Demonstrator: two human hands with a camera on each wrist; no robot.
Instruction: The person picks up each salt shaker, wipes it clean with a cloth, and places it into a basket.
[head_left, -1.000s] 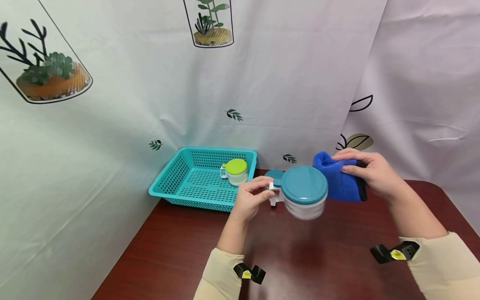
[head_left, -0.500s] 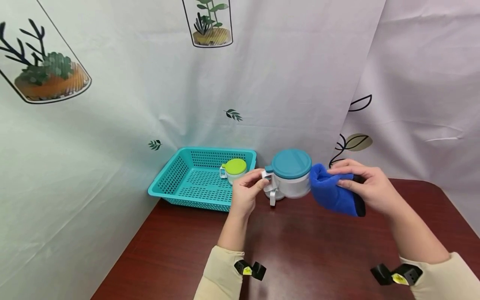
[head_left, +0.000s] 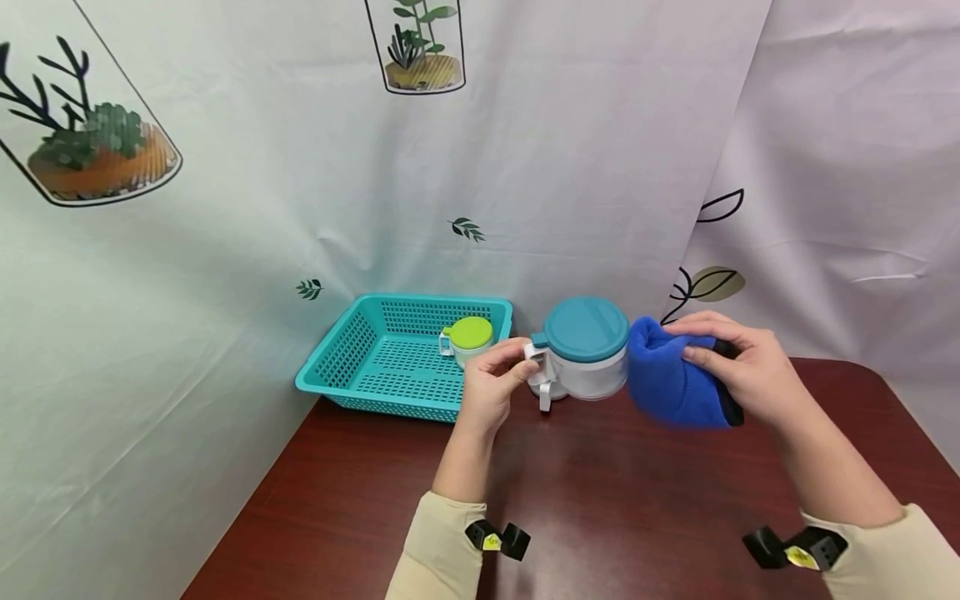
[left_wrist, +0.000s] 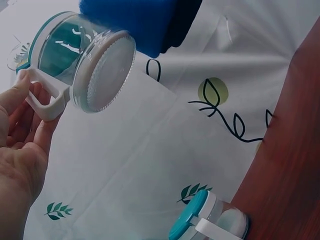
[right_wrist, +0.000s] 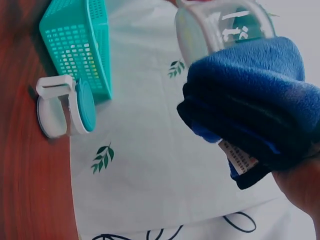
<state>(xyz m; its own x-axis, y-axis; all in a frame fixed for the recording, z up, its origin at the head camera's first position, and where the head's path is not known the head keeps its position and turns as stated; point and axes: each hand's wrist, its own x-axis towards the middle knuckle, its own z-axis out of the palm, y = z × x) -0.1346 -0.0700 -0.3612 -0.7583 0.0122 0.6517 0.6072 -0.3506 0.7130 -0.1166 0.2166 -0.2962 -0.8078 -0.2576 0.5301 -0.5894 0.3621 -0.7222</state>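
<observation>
My left hand [head_left: 491, 379] grips the white handle of a clear seasoning jar [head_left: 588, 377] with a teal lid, held above the table. In the left wrist view this jar [left_wrist: 102, 75] is tilted, its base showing. A folded blue cloth [head_left: 671, 379] with a dark edge is pinched in my right hand [head_left: 738, 358], close against the jar's right side. The right wrist view shows the cloth [right_wrist: 245, 85] overlapping the jar; much of the right hand is hidden. Behind the held jar, a second teal-lidded jar [right_wrist: 86, 105] stands on the table, mostly covered in the head view.
A turquoise perforated basket [head_left: 397, 407] sits at the back left of the dark red wooden table [head_left: 360, 500]. Inside it, near the right end, is a jar with a lime-green lid [head_left: 472, 332]. A white patterned curtain [head_left: 570, 167] hangs behind the table.
The jar has moved up and left, turning so more of its clear side shows. My right hand and the cloth have shifted slightly lower and right, staying close beside the jar.
</observation>
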